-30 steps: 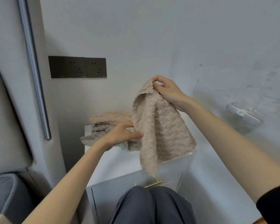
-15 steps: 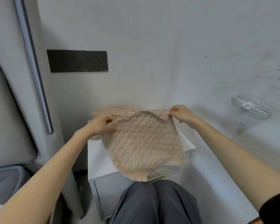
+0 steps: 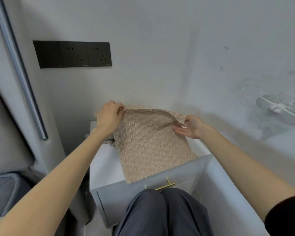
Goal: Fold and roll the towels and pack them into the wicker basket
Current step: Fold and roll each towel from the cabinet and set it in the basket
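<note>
**A:** What do you see on my arms?

**B:** You wear a black sleeve, seen only at the upper end of your right forearm. From there it is bare to your right hand. Your left forearm is bare along all that shows, up to your left hand.

**A:** And lower down?

**B:** You wear dark grey trousers, plain cloth with soft creases.

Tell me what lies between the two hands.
The beige towel: its top edge spans from the left hand to the right hand, each pinching a corner, above the white cabinet. Seen in the head view.
</note>
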